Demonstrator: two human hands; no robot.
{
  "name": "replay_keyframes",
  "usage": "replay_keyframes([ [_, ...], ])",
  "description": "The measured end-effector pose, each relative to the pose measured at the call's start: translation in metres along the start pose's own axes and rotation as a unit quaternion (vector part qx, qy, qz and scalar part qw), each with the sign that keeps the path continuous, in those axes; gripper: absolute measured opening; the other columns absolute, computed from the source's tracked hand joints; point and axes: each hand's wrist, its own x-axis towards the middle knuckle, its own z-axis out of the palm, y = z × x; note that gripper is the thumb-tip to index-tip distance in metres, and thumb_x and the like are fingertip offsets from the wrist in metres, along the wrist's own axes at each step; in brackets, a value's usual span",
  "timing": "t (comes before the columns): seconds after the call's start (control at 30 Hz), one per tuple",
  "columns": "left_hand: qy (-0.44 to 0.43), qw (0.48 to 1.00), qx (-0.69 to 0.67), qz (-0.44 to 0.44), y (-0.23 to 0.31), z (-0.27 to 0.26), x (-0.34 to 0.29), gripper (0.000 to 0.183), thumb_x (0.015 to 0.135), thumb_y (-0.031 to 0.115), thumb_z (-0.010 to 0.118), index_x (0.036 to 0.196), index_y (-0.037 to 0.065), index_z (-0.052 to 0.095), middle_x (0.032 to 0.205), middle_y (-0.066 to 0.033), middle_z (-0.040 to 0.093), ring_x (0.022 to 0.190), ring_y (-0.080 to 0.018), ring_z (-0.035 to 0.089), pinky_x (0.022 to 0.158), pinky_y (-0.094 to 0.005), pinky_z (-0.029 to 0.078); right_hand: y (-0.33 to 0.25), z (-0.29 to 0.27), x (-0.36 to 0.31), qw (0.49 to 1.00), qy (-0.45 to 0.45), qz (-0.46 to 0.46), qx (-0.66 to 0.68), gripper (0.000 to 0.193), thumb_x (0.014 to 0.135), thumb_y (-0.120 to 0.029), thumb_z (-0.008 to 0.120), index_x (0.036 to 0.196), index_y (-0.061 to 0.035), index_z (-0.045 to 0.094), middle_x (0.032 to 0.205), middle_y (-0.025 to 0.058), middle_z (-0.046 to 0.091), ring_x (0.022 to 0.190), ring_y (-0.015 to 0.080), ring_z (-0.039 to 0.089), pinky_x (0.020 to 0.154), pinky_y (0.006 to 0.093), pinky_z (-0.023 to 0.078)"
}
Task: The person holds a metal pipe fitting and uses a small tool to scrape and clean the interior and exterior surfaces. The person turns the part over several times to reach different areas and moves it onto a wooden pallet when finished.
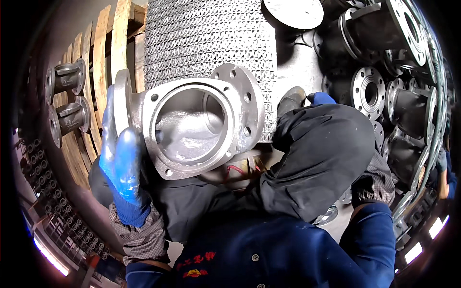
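A grey cast-metal valve body (192,139) with a wide round opening rests in front of me, the opening turned up toward me. It has a round flange at each end, with bolt holes showing in the right one. My left hand (126,156), in a blue coated glove, grips the left flange, fingers along its outer face and thumb on the near side. Just past my right knee only a bit of blue glove shows of my right hand (321,99); the knee hides its fingers and anything in them.
Under the valve body lies a patterned metal plate (206,38). Wooden pallet slats (101,57) and two small flanged fittings (69,117) are at the left. Dark flanged castings (408,103) crowd the right side, below a pale round disc (295,12). Another person's arm (442,180) shows far right.
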Motion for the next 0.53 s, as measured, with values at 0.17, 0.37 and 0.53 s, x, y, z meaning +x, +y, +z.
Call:
replay_keyframes([
  [0.17, 0.06, 0.957, 0.273, 0.079, -0.044, -0.038, -0.02, 0.031, 0.098, 0.02, 0.041, 0.11, -0.005, 0.055, 0.093, -0.0069, 0.061, 0.077, -0.012, 0.059, 0.067, -0.0252, 0.049, -0.004, -0.002, -0.012, 0.998, 0.052, 0.014, 0.013, 0.032, 0.075, -0.001, 0.054, 0.104, -0.0047, 0.066, 0.074, 0.0095, 0.065, 0.066, 0.0168, 0.062, 0.061, 0.0294, 0.049],
  [0.37, 0.045, 0.999, -0.016, -0.011, -0.022, -0.023, -0.018, 0.035, 0.096, 0.017, 0.042, 0.12, -0.008, 0.048, 0.099, -0.0155, 0.058, 0.086, -0.0188, 0.058, 0.077, -0.0284, 0.046, -0.012, -0.009, -0.024, 0.992, 0.111, 0.049, 0.045, 0.027, 0.076, -0.005, 0.057, 0.1, -0.0058, 0.068, 0.078, 0.0113, 0.067, 0.072, 0.0174, 0.065, 0.065, 0.0299, 0.051],
  [0.53, 0.039, 0.998, 0.051, -0.025, -0.006, -0.002, -0.007, 0.061, 0.094, 0.034, 0.045, 0.137, -0.008, 0.032, 0.137, -0.02, 0.042, 0.121, -0.0241, 0.046, 0.101, -0.0349, 0.036, -0.042, -0.032, -0.022, 0.934, 0.185, 0.009, 0.306, 0.028, 0.075, -0.002, 0.059, 0.101, -0.0078, 0.068, 0.083, 0.0127, 0.069, 0.076, 0.0188, 0.068, 0.068, 0.0306, 0.052],
])
